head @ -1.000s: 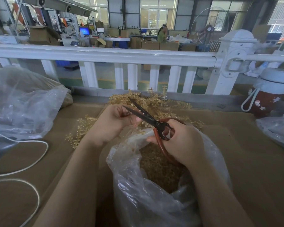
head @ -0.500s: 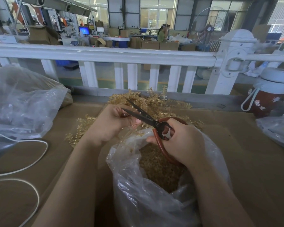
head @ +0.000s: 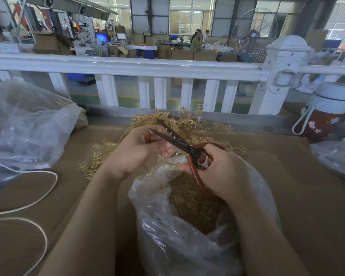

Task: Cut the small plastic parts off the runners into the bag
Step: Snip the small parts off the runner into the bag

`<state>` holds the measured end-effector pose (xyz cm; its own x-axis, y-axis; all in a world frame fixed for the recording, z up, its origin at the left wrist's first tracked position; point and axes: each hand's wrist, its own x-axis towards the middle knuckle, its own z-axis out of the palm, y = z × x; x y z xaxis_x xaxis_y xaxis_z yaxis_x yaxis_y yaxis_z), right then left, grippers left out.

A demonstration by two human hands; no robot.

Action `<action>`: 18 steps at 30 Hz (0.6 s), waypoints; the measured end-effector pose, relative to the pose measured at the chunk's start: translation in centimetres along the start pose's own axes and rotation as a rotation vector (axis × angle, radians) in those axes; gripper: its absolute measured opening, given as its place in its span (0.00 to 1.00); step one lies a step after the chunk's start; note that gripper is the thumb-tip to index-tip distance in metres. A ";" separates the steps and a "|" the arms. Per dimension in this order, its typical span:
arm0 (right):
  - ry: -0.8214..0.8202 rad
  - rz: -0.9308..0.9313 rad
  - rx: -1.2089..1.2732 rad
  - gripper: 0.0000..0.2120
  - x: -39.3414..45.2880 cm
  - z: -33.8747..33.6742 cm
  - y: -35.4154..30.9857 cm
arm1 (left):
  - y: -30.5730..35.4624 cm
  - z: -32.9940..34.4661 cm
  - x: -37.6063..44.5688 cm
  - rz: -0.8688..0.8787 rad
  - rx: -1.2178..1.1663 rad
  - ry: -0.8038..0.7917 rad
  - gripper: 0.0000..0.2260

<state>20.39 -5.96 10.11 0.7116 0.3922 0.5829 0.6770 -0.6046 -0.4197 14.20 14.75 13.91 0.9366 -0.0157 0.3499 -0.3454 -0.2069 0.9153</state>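
My right hand (head: 221,172) grips the red-brown handles of dark-bladed scissors (head: 173,139), whose blades stand apart and point up-left. My left hand (head: 136,149) pinches a thin golden runner (head: 164,155) just below the blades, over the mouth of a clear plastic bag (head: 187,236). The bag holds a heap of small golden cut parts (head: 193,206). A pile of golden runners (head: 189,124) lies on the brown table behind my hands, with more runners (head: 96,158) to the left.
A large clear bag (head: 28,124) sits at the left, with a white cord (head: 38,196) looping over the table (head: 307,196). A red bottle with a white lid (head: 325,112) stands at the right, next to another bag (head: 337,158). A white railing (head: 127,66) borders the far edge.
The scissor blades have opened a little wider and shifted slightly left. My left hand has turned the runner between the blades. The bag has not moved.
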 end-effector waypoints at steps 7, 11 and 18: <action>0.001 -0.003 0.019 0.31 0.0 0.1 0.1 | 0.0 0.0 0.0 0.031 -0.060 0.045 0.06; 0.010 0.000 0.022 0.31 0.0 0.1 0.0 | -0.1 0.1 0.1 0.038 -0.050 0.060 0.04; 0.016 0.019 0.022 0.34 0.1 0.2 -0.1 | -0.2 0.5 0.2 0.013 -0.058 0.087 0.08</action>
<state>20.43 -5.77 10.04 0.7214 0.3694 0.5858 0.6674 -0.5967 -0.4456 14.50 14.30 13.65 0.9244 0.0679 0.3754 -0.3626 -0.1500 0.9198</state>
